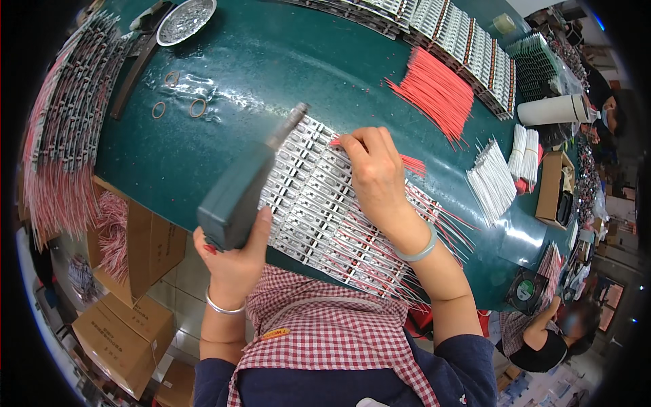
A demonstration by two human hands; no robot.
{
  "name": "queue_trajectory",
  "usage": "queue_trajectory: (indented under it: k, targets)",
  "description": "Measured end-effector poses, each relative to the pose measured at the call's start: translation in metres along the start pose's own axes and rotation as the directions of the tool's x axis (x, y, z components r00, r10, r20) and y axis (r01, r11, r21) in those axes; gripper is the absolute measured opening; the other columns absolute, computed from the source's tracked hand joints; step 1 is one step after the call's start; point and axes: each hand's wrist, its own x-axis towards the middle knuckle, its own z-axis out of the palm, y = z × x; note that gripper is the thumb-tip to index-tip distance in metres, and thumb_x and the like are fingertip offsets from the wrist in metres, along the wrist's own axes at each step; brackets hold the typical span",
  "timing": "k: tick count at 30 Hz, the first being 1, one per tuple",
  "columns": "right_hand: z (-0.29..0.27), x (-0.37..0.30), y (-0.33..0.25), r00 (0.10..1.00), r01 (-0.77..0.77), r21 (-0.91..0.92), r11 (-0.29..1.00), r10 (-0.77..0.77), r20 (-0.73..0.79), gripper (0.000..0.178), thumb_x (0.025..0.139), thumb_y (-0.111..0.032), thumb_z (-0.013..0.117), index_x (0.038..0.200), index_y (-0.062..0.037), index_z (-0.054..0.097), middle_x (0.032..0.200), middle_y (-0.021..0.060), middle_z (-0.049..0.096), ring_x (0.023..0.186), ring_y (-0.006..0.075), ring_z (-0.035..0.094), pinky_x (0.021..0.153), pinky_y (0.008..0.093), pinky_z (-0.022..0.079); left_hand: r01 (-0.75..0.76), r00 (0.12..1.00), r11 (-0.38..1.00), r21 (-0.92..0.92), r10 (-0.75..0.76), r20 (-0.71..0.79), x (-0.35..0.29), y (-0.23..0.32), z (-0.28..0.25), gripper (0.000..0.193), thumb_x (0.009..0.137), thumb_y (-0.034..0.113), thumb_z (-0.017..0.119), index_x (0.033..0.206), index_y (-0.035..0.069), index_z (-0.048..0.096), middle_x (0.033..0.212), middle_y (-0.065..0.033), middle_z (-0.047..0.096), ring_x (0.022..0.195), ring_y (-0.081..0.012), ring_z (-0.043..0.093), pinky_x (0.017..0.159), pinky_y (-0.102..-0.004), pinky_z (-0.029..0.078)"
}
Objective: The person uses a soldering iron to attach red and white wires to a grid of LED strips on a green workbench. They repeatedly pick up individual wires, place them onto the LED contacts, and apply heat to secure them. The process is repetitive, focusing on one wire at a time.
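Observation:
My left hand [234, 271] is closed round a boxy dark grey power tool [237, 193], whose narrow metal tip points up and away over a panel of small metal parts [298, 203]. Motion blurs the tool a little, and its exact kind is unclear. Above the far part of the panel, my right hand [376, 173] pinches a short red wire [335, 142] between thumb and forefinger. Red and white wires [447, 224] stick out of the panel's right side. More red wire ends [412, 165] show just beyond my right wrist.
Red wires [434, 91] and white wires [491, 180] lie in piles to the right. Stacked panels stand at the back [468, 41] and far left [71, 102]. A metal bowl [186, 22] and rubber bands [197, 108] lie back left. Another person [553, 332] sits at right.

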Motion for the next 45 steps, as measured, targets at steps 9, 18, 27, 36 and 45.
queue_trajectory:
  k: [9,18,27,36,45]
  targets:
    - [-0.001,0.001,-0.004,1.000,-0.020,0.006,1.000,0.020,0.019,0.023,0.072,0.004,0.064,0.095,0.0019,0.066,0.093,0.0107,0.059,0.085,0.0274,0.056,0.072,0.0368,0.050,-0.404,0.849,0.905,0.131,0.424,-0.315,0.065,0.067,-0.021,0.030,0.085,-0.003,0.075,0.113,-0.005,0.066,0.098,-0.0091,0.071,0.059,-0.0073,0.057,0.048,-0.0207,0.042]
    - [0.002,0.003,-0.001,1.000,-0.007,0.012,1.000,0.007,-0.016,0.025,0.072,0.005,0.063,0.096,0.0018,0.064,0.093,0.0120,0.059,0.085,0.0283,0.056,0.073,0.0370,0.049,-0.228,0.927,0.973,0.034,0.228,-0.296,0.186,0.025,-0.045,0.018,0.085,0.004,0.074,0.100,-0.006,0.069,0.081,-0.0056,0.068,0.052,-0.0083,0.055,0.045,-0.0219,0.039]
    - [0.002,-0.002,0.002,0.998,0.007,0.001,1.000,-0.007,-0.063,0.026,0.072,0.005,0.065,0.098,0.0018,0.066,0.093,0.0110,0.061,0.084,0.0281,0.058,0.073,0.0374,0.049,0.039,0.998,0.926,-0.375,-0.051,-0.021,0.042,0.033,-0.027,0.046,0.080,-0.007,0.066,0.125,-0.007,0.056,0.106,-0.0178,0.066,0.052,-0.0122,0.054,0.041,-0.0240,0.042]
    - [0.000,-0.009,-0.005,0.999,0.025,0.055,0.998,-0.023,-0.033,0.028,0.073,0.003,0.063,0.101,0.0021,0.066,0.095,0.0113,0.062,0.086,0.0280,0.059,0.073,0.0377,0.050,0.136,0.989,0.972,-0.193,-0.122,0.085,-0.008,-0.004,-0.022,0.034,0.083,0.000,0.077,0.115,-0.004,0.066,0.102,-0.0093,0.071,0.073,-0.0114,0.064,0.062,-0.0240,0.052]
    - [0.003,-0.008,-0.008,1.000,0.010,0.039,0.999,-0.009,-0.021,0.026,0.073,0.004,0.065,0.099,0.0033,0.067,0.095,0.0117,0.062,0.087,0.0281,0.059,0.072,0.0372,0.051,-0.075,0.985,0.997,0.016,0.071,0.154,-0.008,-0.011,-0.009,0.019,0.082,0.001,0.077,0.098,-0.004,0.069,0.086,-0.0062,0.072,0.074,-0.0118,0.065,0.067,-0.0269,0.052]
